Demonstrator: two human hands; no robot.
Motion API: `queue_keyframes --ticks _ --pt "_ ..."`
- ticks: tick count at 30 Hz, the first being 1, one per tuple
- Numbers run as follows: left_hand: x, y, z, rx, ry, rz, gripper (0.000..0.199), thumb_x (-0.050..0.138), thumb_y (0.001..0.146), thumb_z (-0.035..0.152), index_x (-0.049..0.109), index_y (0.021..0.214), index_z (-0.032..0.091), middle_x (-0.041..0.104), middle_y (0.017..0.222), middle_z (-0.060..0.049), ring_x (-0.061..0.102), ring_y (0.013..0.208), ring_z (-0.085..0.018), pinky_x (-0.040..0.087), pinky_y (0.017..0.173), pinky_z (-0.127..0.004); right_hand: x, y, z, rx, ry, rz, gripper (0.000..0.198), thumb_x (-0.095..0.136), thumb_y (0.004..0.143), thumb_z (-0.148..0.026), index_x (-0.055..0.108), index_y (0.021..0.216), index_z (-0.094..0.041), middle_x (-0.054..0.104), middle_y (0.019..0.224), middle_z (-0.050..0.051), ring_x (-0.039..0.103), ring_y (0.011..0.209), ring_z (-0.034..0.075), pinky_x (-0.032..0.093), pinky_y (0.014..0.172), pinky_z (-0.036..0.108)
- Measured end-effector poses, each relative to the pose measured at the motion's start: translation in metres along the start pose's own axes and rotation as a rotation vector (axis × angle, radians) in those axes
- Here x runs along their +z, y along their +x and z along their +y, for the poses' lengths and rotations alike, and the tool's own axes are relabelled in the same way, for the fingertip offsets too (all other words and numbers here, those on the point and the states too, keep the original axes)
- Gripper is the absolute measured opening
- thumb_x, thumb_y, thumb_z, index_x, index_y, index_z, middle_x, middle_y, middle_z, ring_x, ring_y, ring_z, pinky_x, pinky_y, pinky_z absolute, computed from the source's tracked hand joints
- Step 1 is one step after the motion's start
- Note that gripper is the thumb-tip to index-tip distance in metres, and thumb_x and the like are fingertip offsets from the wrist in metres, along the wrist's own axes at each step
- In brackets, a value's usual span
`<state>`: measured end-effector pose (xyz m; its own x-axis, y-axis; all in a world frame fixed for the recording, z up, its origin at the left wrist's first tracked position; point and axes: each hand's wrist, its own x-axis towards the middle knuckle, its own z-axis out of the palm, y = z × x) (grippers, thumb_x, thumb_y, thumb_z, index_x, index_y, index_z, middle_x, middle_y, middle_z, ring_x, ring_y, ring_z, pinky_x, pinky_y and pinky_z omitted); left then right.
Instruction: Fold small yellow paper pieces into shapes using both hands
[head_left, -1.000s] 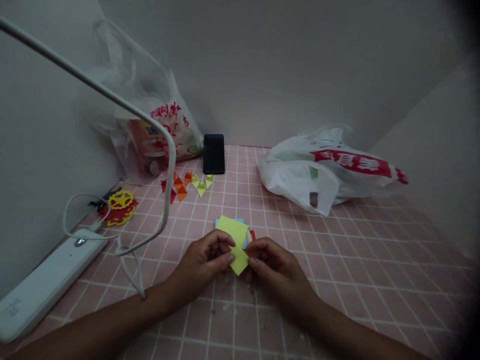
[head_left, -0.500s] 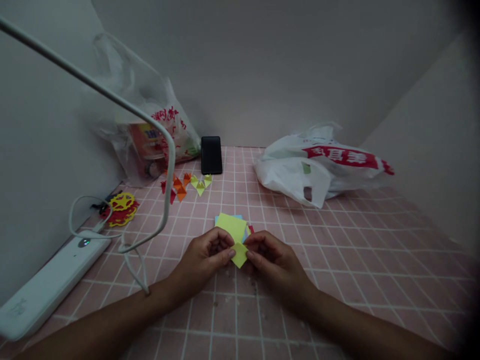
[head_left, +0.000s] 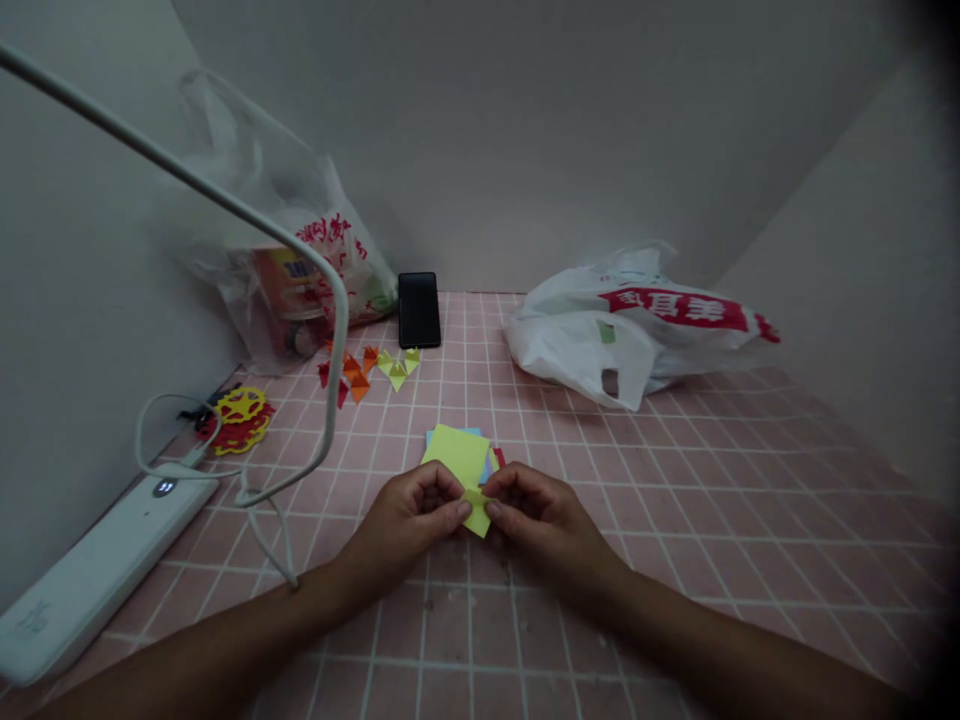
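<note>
A small yellow square of paper [head_left: 477,516] is pinched between my two hands at the front middle of the tiled surface. My left hand [head_left: 420,508] grips its left edge between thumb and fingers. On the opposite edge, my right hand [head_left: 536,512] pinches it the same way. A fold runs across the upper part of the paper between my thumbs. Just behind lies a stack of coloured paper squares [head_left: 459,450], yellow on top, with blue and red edges showing. Farther back sit small folded paper pieces in yellow [head_left: 397,372], orange [head_left: 357,378] and red.
A black phone [head_left: 418,310] leans near the back wall. Plastic bags stand at the left [head_left: 352,265] and lie at the right [head_left: 637,330]. A white power bank [head_left: 105,565] with a looping cable [head_left: 337,330] occupies the left, beside yellow and red cut-out shapes [head_left: 240,420].
The paper in my hands has gone from a flat diamond shape to one with a crease across its upper part. My hands stay nearly in place; the view shifts slightly.
</note>
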<state>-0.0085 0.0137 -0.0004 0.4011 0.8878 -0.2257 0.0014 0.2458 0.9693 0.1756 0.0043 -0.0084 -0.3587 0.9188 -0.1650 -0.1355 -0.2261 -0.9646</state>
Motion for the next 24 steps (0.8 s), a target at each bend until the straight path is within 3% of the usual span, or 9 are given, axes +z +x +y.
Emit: queue_keyframes --ticks 5,13,24 --pt "0.0014 -0.0017 -0.0009 0.082 0.072 0.017 0.015 0.065 0.081 0.027 0.057 0.083 0.015 0.055 0.068 0.003 0.049 0.062 -0.01 0.038 0.059 -0.023 0.0023 -0.0019 -0.0014 0.016 0.02 0.003 0.015 0.068 0.079 -0.028 0.058 0.081 -0.017 0.053 0.062 -0.005 0.045 0.052 0.007 0.034 0.049 0.02" --pt "0.0091 -0.0049 0.0055 -0.016 -0.105 0.035 0.02 0.07 0.075 0.028 0.055 0.08 0.016 0.057 0.063 0.004 0.054 0.058 -0.009 0.045 0.055 -0.021 0.0038 -0.0017 -0.003 0.077 0.106 0.011 0.021 0.073 0.076 -0.03 0.057 0.08 -0.017 0.056 0.061 -0.005 0.05 0.05 0.007 0.037 0.048 0.02" --pt "0.006 -0.0041 0.0 -0.003 -0.198 0.061 0.016 0.072 0.073 0.023 0.057 0.076 0.016 0.06 0.068 0.003 0.058 0.06 -0.011 0.051 0.057 -0.023 0.0046 -0.0025 -0.0057 0.108 0.166 0.042 0.019 0.074 0.072 -0.026 0.057 0.077 -0.017 0.057 0.055 -0.005 0.051 0.048 0.008 0.037 0.048 0.019"
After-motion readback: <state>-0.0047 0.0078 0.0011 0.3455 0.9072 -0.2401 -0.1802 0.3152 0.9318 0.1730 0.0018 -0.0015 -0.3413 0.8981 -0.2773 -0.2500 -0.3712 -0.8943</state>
